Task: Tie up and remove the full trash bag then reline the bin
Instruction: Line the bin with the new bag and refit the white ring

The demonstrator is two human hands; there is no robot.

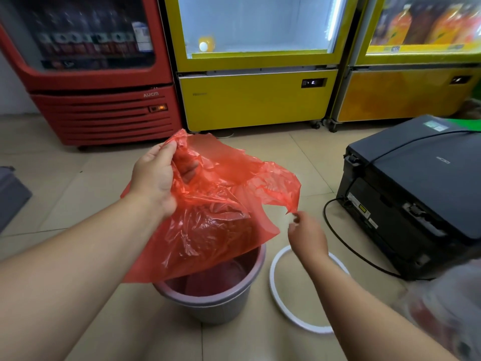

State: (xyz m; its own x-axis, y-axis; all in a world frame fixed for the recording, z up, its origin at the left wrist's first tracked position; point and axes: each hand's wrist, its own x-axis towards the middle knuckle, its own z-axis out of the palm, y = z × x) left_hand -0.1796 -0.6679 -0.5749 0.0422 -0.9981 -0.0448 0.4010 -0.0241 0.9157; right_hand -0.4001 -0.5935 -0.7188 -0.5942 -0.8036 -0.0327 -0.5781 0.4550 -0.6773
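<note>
Head view: tiled floor point(78, 183), coolers point(250, 100) at 12 o'clock. The bag point(221, 204) hangs over the bin point(208, 300) at 6 o'clock. It looks thin, limp, light and slippery, best taken at the rim. The left hand point(153, 178) has its grip clamped on the rim at 10 o'clock. The right hand point(308, 237) is by the bag's 4 o'clock corner, but its grip is blurred and I cannot tell whether it pinches.

bag point(216, 204) over bin point(208, 306), ring point(272, 277) at right
</note>
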